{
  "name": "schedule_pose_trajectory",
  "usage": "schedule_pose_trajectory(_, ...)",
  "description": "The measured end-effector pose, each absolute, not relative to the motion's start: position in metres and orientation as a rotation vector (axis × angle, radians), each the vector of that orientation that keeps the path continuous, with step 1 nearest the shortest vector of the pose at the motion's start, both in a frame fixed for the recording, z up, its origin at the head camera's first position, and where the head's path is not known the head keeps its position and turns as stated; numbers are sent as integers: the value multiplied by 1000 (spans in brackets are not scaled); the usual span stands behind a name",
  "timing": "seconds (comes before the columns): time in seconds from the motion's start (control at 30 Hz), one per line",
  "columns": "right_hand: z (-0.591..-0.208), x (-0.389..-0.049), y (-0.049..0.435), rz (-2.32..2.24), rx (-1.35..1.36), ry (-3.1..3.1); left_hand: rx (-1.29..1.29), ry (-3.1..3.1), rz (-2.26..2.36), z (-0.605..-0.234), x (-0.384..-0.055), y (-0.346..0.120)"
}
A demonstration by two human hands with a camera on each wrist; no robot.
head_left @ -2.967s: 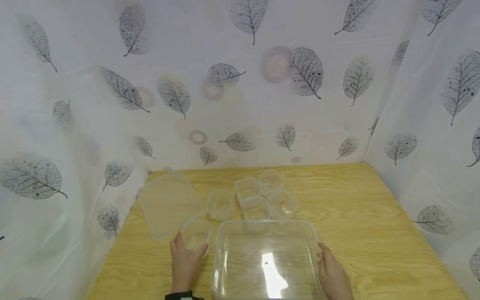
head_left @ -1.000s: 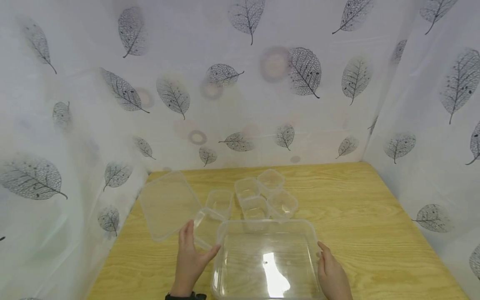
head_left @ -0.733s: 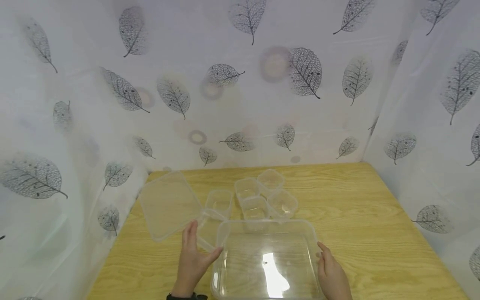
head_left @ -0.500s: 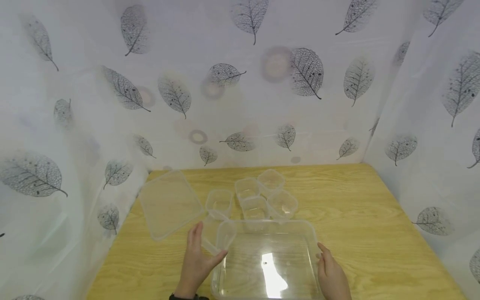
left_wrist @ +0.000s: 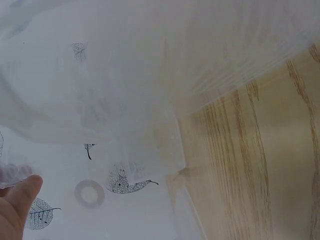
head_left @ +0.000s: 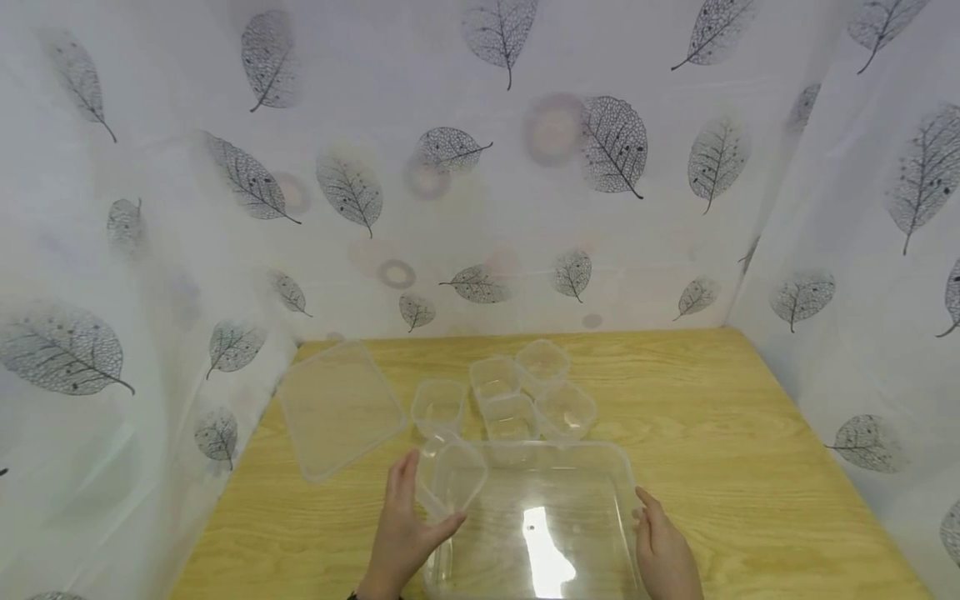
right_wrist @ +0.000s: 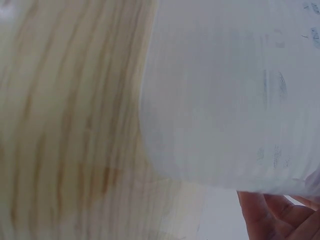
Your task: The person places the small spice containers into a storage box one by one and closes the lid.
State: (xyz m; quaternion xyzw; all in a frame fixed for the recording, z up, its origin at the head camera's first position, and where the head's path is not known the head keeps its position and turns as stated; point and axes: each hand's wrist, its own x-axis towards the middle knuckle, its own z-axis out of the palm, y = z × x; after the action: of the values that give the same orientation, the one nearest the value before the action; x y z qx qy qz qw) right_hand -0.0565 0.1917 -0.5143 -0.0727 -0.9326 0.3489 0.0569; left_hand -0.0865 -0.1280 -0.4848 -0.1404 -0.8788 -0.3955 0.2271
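Observation:
A small clear plastic container [head_left: 467,471] is tilted above the left rim of a large clear plastic box [head_left: 600,492]. My left hand [head_left: 401,533] holds the small container between its thumb and fingers. In the left wrist view a close, blurred translucent wall [left_wrist: 125,65] fills the upper part, and the left thumb [left_wrist: 22,200] shows at the lower left. My right hand [head_left: 666,546] grips the box's right side near the rim. The right wrist view shows the box wall [right_wrist: 210,110], with right-hand fingers [right_wrist: 270,217] curled at its edge, partly hidden.
Behind the box stand several small clear containers [head_left: 512,417] in a cluster, with another small container [head_left: 439,404] just left of them. A flat translucent lid [head_left: 341,408] lies at the back left of the wooden table [head_left: 720,417]. Leaf-patterned sheeting [head_left: 480,200] encloses the table.
My left hand has lifted the small container from the table left of the box, tilted it and carried it rightward over the box's left rim. The right hand has stayed put.

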Motion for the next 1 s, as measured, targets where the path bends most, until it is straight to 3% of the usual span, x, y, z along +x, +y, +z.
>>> schedule_pose_trajectory(0.63, -518, -55, 192, 1033, -134, -2742, -413, -2487, -1057, -493, -77, -116)
schedule_pose_trajectory(1.0, -519, -56, 192, 1031, -157, -2750, -558, -2477, -901, -503, -76, -111)
